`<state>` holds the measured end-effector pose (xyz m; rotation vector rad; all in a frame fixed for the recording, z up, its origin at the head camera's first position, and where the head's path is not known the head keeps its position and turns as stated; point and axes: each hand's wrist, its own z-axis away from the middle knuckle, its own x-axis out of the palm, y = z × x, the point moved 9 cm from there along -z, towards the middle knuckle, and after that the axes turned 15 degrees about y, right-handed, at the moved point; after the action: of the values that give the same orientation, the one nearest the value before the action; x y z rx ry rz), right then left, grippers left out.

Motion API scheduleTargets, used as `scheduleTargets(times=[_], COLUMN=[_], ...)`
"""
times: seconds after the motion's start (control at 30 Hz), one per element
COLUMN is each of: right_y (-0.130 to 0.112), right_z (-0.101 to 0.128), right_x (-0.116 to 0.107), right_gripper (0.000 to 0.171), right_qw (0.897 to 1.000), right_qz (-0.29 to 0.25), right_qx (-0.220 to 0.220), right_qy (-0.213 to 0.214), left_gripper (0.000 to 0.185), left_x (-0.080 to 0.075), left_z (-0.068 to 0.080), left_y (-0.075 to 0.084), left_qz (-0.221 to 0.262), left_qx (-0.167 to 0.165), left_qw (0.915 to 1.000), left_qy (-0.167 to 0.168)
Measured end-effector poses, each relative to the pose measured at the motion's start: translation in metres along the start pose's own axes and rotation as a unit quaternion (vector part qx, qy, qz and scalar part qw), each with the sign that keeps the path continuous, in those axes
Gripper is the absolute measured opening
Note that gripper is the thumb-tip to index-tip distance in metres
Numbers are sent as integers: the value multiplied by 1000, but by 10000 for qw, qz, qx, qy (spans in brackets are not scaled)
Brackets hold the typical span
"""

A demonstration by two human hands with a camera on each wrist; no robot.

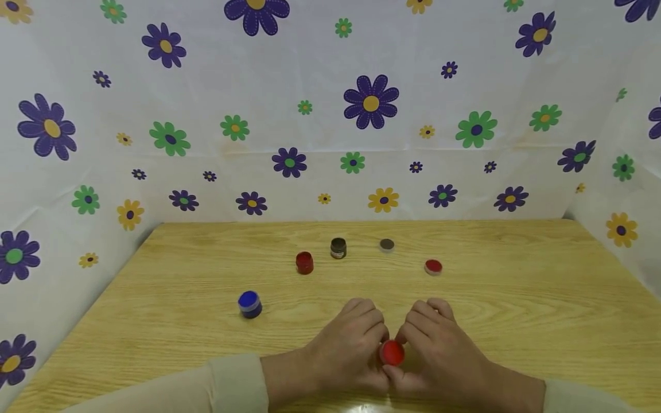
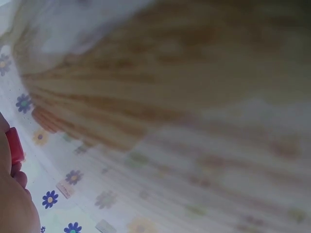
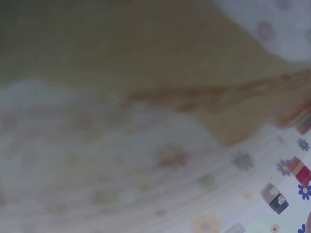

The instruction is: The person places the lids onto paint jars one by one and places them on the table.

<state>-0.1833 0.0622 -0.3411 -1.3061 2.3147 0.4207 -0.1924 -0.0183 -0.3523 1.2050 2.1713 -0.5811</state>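
Near the front edge, both hands meet around a small paint jar with a bright red top (image 1: 392,352). The left hand (image 1: 348,344) grips its left side with curled fingers. On the other side the right hand (image 1: 446,350) pinches the jar, its thumb at the near rim and fingers at the far rim. Most of the jar's body is hidden by the hands in the head view. At the left edge of the left wrist view, a red piece (image 2: 15,145) shows beside the fingers.
Farther back stand a blue-topped jar (image 1: 250,304), an uncovered dark red jar (image 1: 304,263) and an uncovered dark jar (image 1: 338,248). A dark grey lid (image 1: 387,245) and a red lid (image 1: 433,267) lie to their right. Flowered cloth (image 1: 310,132) surrounds the wooden table (image 1: 155,321).
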Motion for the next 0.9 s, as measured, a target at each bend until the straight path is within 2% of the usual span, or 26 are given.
scheduleTargets(times=[0.1, 0.23, 0.43, 0.53, 0.67, 0.77, 0.9], right_y=[2, 6, 9, 7, 4, 3, 3], right_z=[1, 2, 5, 5, 2, 1, 2], right_x=[0, 1, 3, 3, 2, 2, 5], right_gripper=[43, 46, 31, 36, 33, 30, 28], right_qw=[9999, 9994, 9979, 9981, 9993, 9995, 9986], right_qz=[70, 188, 183, 144, 117, 146, 246], right_qx=[91, 276, 498, 451, 276, 196, 185], right_qy=[-9, -102, -361, -384, -211, -216, -424], left_gripper=[38, 41, 31, 30, 32, 30, 28], left_x=[1, -1, -3, -3, -5, -4, -2], left_z=[0, -1, -2, -2, -2, -2, -1], left_y=[1, -1, -6, -7, -6, -5, -5], left_qz=[-38, -46, 22, -15, -125, -132, -106], left_qx=[74, -1, -205, -208, -161, -136, -147], left_qw=[10000, 10000, 9996, 9995, 9992, 9993, 9996], left_qy=[-29, 39, 182, 257, 353, 314, 195])
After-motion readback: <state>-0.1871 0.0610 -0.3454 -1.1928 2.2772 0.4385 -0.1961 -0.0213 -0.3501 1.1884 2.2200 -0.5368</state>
